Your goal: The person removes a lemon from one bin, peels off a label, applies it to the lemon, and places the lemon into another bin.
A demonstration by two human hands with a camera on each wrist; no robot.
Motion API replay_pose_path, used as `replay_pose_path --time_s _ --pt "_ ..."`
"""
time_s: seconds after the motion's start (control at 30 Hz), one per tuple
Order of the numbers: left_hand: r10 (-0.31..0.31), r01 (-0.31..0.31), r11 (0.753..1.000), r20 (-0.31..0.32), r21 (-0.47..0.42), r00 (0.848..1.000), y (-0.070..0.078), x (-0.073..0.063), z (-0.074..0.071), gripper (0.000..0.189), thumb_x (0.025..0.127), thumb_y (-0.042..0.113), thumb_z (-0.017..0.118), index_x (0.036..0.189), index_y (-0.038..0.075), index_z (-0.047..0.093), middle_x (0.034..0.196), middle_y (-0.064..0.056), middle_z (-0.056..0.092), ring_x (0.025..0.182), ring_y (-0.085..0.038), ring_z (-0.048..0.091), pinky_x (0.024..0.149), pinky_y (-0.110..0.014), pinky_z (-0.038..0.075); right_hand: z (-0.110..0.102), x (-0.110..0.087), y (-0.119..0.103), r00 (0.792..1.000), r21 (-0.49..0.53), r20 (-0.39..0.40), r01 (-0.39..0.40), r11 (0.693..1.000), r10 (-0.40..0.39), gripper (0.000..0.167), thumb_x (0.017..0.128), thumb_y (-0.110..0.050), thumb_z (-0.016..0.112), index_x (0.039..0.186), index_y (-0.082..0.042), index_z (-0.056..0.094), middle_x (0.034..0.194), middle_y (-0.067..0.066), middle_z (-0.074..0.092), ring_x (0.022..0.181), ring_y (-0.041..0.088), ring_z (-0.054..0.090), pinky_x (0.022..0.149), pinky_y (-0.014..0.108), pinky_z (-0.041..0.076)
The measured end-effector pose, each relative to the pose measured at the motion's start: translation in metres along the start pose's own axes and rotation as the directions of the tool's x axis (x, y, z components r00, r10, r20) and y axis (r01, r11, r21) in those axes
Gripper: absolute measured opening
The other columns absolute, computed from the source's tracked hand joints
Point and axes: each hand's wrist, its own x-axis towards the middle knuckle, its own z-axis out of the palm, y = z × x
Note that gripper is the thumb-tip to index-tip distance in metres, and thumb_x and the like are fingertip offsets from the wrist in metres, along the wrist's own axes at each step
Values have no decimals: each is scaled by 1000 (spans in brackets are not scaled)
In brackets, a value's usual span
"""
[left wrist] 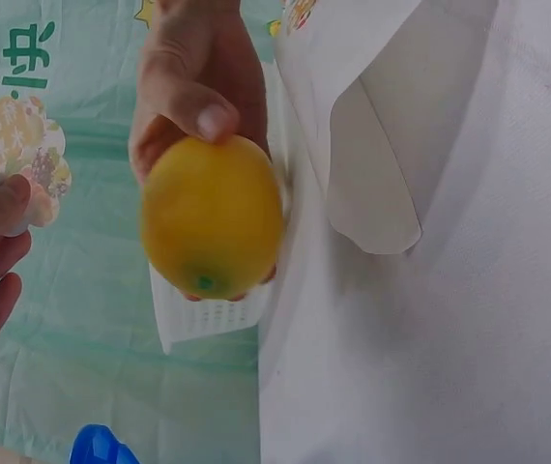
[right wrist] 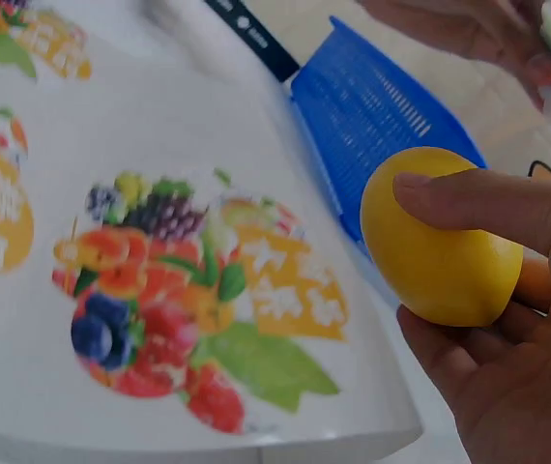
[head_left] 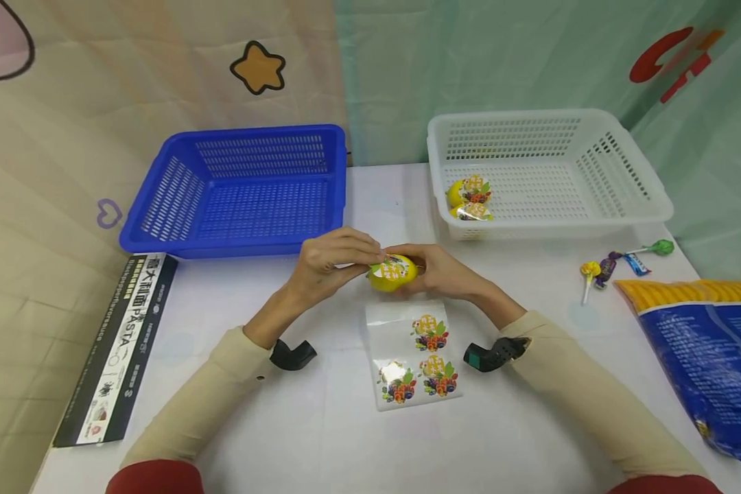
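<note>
My right hand (head_left: pixel 435 269) grips a yellow lemon (left wrist: pixel 213 217), thumb on its side, as the right wrist view shows. A fruit-print sticker (left wrist: pixel 14 145) is pinched between the thumb and fingers of my left hand (head_left: pixel 339 259). From the head view the sticker lies over the lemon; both wrist views show a gap between them. Below the hands a white sticker sheet (head_left: pixel 390 343) lies on the table, with three fruit stickers left on it. Its edge curls up in the left wrist view. Two stickered lemons (head_left: pixel 469 191) sit in the white basket (head_left: pixel 549 223).
A blue basket (head_left: pixel 234 245) stands at the back left, beside a black pasta box (head_left: pixel 120 350). To the right lie lollipops (head_left: pixel 590 269), small wrapped candies (head_left: pixel 606 269) and a blue-and-yellow snack bag (head_left: pixel 710 363). A curtain (head_left: pixel 395 82) hangs behind the table.
</note>
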Motion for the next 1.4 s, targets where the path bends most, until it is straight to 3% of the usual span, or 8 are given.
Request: replay_pose_path --time_s 0.27,0.37,0.57,0.67,0.87,1.07,1.27,1.4 --pt "32 -34 998 23 59 999 0 0 2 28 68 -20 78 92 -5 76 95 -16 73 94 -29 67 88 -30 55 0 -22 -28 994 150 58 -103 983 95 70 80 -13 79 144 -8 48 139 8 53 113 28 60 97 39 50" --pt "62 -66 992 43 105 997 0 0 3 27 69 -18 79 92 -5 76 95 -15 73 93 -29 67 89 -30 55 1 -25 -32 993 207 70 -106 972 94 70 81 -12 78 144 -7 48 137 10 54 112 28 59 97 37 50" --pt "99 -107 981 58 163 993 2 2 5 28 69 -16 79 93 -4 76 96 -15 73 93 -29 68 89 -32 56 0 -30 -34 989 386 126 -119 915 76 67 89 -16 70 146 0 39 138 17 49 115 31 55 98 39 51" --pt "109 -119 977 69 177 992 2 3 5 28 69 -16 79 94 -3 76 97 -14 73 94 -29 68 89 -32 56 0 -30 -35 986 426 136 -141 894 91 64 93 -21 65 145 3 37 136 21 48 115 32 55 97 43 52" --pt "102 -124 976 124 180 987 2 2 6 28 72 -15 78 97 -3 76 99 -13 73 97 -28 67 91 -32 55 2 -31 -34 987 372 97 -154 915 126 57 92 -18 68 140 3 45 129 20 54 110 32 58 92 44 55" --pt "26 -69 979 222 191 975 5 3 2 33 77 -21 69 104 -3 74 106 -12 72 105 -28 65 97 -33 51 1 -32 -32 986 320 73 -168 932 152 54 90 -17 68 137 2 48 124 19 57 107 32 60 90 42 55" --pt "-22 3 992 143 130 990 11 7 2 33 75 -19 71 105 -5 73 109 -15 71 106 -29 65 98 -35 50 0 -33 -31 984 287 47 -181 941 174 52 89 -20 69 133 1 51 120 18 60 104 31 62 89 42 56" --pt "-13 3 997 126 75 992 15 12 10 26 76 -10 78 101 -5 74 106 -15 72 103 -27 66 97 -33 51 1 -33 -27 986 286 38 -164 944 160 51 89 -20 69 133 0 52 118 18 60 104 32 62 89 42 56"
